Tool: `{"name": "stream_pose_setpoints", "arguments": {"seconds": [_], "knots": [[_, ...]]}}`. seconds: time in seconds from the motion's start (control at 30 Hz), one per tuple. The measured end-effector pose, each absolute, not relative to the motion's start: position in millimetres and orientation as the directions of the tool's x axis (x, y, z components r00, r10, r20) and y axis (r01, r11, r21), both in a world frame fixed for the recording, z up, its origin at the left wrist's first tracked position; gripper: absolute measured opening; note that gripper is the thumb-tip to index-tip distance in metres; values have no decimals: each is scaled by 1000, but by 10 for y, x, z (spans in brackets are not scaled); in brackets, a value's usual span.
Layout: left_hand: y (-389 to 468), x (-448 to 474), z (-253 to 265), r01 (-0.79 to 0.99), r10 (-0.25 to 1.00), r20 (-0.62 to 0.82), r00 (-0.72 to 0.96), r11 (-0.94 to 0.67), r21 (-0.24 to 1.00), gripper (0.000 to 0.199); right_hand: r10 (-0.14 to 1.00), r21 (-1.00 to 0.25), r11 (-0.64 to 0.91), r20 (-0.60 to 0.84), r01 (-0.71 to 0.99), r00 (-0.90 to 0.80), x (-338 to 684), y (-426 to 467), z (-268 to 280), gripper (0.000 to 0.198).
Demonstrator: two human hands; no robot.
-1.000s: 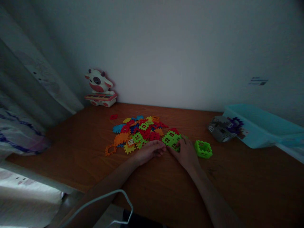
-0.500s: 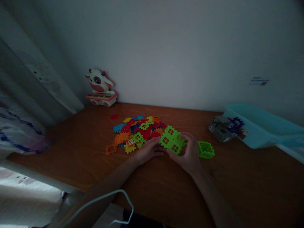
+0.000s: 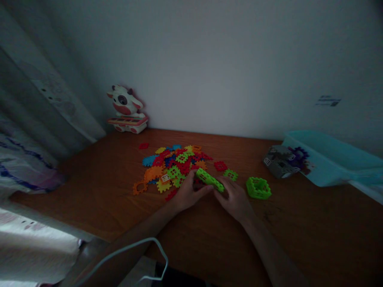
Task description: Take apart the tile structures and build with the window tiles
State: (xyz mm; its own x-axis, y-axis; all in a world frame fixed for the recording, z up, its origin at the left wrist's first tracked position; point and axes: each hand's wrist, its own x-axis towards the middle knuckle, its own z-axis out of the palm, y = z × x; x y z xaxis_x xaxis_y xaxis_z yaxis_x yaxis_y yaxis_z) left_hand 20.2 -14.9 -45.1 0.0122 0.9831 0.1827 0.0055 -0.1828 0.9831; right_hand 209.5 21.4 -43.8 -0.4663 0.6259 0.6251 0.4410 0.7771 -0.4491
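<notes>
Between my two hands is a green assembly of interlocking building tiles (image 3: 209,179), tilted so that mostly a narrow long side faces me. My left hand (image 3: 190,193) is closed on its left end, the thumb along the near edge. On the right end, my right hand (image 3: 235,199) grips it with thumb and fingers. To the left lies a pile of notched tiles (image 3: 170,165) in red, orange, yellow, green and blue. A loose green window tile (image 3: 230,174) and a red tile (image 3: 220,166) lie just beyond my right hand. Right of it stands a small green open box of joined tiles (image 3: 258,188).
A cow-shaped toy keyboard (image 3: 127,109) stands at the back left of the wooden table (image 3: 299,227). On the right are a light blue bin (image 3: 329,169) and a grey printed piece (image 3: 279,161). A white cable (image 3: 128,248) crosses my left forearm. A plastic bag (image 3: 24,167) sits far left.
The green assembly has turned from its broad windowed face to its narrow side. Both hands have shifted their hold on it. The red and green tiles behind it now show.
</notes>
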Motion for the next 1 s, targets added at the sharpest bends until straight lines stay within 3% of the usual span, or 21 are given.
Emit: {"name": "stream_pose_setpoints", "arguments": {"seconds": [0.17,0.3,0.4,0.53,0.63,0.73,0.87,1.0], "knots": [[-120,171,-421,56,973,213,-88,-209,976,60,700,-560,714,556,421,-447,2067,156,-447,20],[-107,65,-370,289,972,233,22,-229,929,29,796,-707,587,414,395,-442,2033,121,-450,26],[-144,50,-356,436,949,316,21,-293,851,24,853,-801,477,324,362,-408,1982,101,-439,32],[-247,131,-346,450,892,411,188,-451,771,44,902,-874,385,289,295,-321,1871,48,-503,41],[-310,173,-336,457,855,406,322,-516,725,62,905,-898,384,321,215,-278,1815,8,-674,51],[-319,147,-316,484,839,391,379,-539,689,67,903,-925,354,301,137,-306,1815,-16,-830,59],[-280,79,-306,518,810,386,440,-581,628,84,899,-936,317,245,154,-362,1845,-46,-776,62],[-251,59,-334,541,820,385,423,-570,619,77,855,-923,350,245,162,-457,1870,-65,-533,62]]}}
